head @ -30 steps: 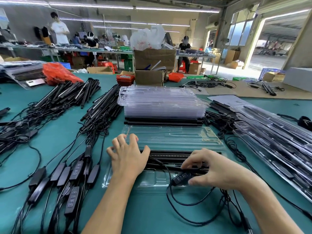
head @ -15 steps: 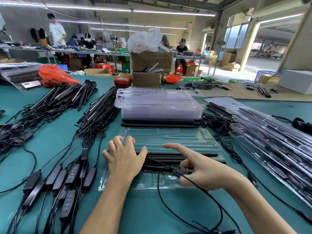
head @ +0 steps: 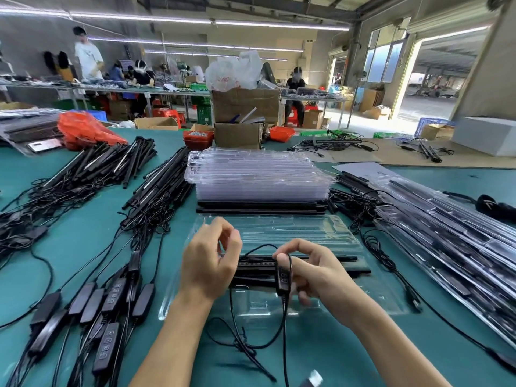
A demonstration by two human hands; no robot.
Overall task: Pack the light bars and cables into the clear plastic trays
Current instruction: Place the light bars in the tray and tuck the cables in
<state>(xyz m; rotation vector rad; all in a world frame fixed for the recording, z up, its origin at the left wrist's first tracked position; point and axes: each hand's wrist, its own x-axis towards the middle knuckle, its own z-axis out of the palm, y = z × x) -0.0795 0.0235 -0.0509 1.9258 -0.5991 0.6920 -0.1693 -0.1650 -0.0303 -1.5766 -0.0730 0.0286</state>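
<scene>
A clear plastic tray (head: 307, 233) lies open on the green table in front of me. Black light bars (head: 329, 266) lie across its middle. My right hand (head: 318, 272) pinches a black inline controller (head: 282, 276) above the tray, and its cable (head: 284, 331) hangs down toward me in loose loops. My left hand (head: 209, 261) hovers over the tray's left end. Its fingers are loosely curled, and I see nothing held in them.
A stack of empty clear trays (head: 259, 177) sits behind the open one. Piles of light bars (head: 156, 188) with tangled cables and controllers (head: 111, 297) cover the left. Filled trays (head: 446, 241) lie along the right. Cardboard boxes (head: 245, 107) stand at the back.
My right hand has lifted the controller off the tray and turned it upright. My left hand rose from resting flat on the tray and its fingers curled.
</scene>
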